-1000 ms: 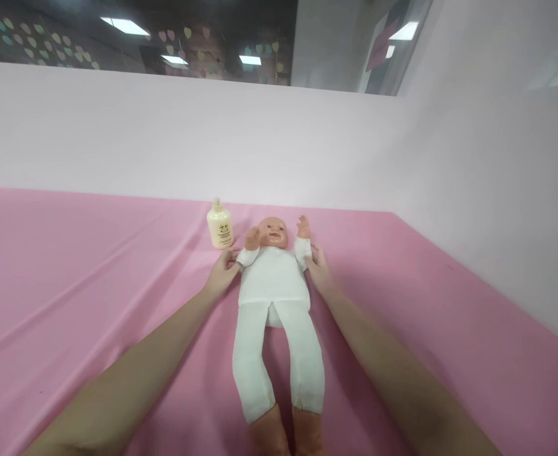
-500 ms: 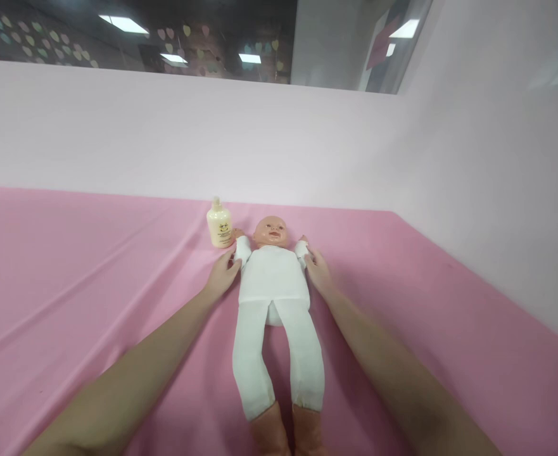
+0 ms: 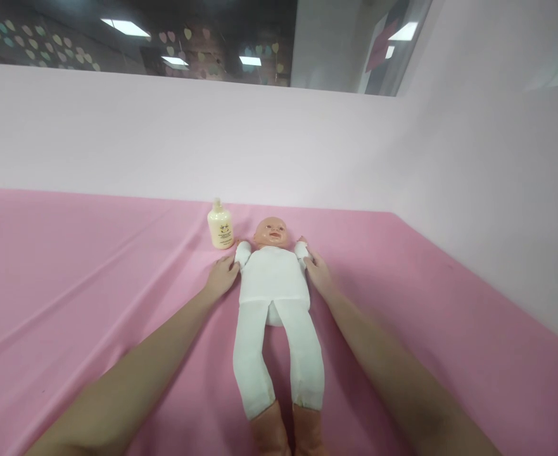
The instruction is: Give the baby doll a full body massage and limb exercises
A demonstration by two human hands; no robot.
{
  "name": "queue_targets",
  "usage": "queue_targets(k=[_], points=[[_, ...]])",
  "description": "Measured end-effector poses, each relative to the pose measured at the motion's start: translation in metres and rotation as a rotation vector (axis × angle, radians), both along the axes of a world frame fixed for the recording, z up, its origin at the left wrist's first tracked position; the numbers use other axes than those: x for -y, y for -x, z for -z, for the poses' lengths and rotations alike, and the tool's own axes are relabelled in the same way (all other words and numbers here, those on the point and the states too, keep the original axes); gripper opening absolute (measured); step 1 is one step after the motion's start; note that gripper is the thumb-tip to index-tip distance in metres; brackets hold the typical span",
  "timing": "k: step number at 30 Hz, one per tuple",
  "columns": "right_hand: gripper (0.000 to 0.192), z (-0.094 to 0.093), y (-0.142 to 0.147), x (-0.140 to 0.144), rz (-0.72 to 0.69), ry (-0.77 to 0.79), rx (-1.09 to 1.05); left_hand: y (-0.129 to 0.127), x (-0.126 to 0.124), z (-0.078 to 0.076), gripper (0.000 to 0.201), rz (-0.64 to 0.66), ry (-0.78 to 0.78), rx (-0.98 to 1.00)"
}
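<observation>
Light: bright, even, from ceiling panels [image 3: 125,26] overhead.
Shadows: faint, soft.
Focus: centre sharp.
Edges: wide-angle stretch, slight blur at corners.
</observation>
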State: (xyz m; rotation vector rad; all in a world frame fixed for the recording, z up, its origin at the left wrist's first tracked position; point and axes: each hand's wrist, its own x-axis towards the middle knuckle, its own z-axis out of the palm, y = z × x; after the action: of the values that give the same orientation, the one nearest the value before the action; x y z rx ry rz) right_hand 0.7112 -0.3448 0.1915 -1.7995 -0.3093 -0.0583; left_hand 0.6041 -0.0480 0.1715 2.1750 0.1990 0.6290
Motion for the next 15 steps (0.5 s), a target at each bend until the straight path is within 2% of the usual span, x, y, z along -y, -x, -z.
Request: queue_targets(k=[5, 9, 11, 13, 15], points=[[0.05, 0.002, -0.002, 0.0, 0.006, -0.031, -0.008, 0.0, -0.001, 0.004, 0.023, -0.041, -0.105, -0.049], [0.049, 0.005, -0.004, 0.0, -0.002, -0.032, -0.007, -0.001, -0.001, 0.001, 0.025, -0.039, -0.138, -0.081], [0.05, 0.007, -0.007, 0.0, -0.022, -0.073, -0.008, 0.0, 0.0, -0.003, 0.022, -0.009, -0.04, -0.058], [0.053, 0.008, -0.009, 0.0, -0.053, -0.167, -0.013, 0.001, 0.002, -0.007, 0.022, 0.034, 0.135, -0.015], [0.054, 0.01, -0.012, 0.0, -0.099, -0.29, -0.025, 0.002, 0.006, -0.01, 0.035, 0.081, 0.317, 0.03]])
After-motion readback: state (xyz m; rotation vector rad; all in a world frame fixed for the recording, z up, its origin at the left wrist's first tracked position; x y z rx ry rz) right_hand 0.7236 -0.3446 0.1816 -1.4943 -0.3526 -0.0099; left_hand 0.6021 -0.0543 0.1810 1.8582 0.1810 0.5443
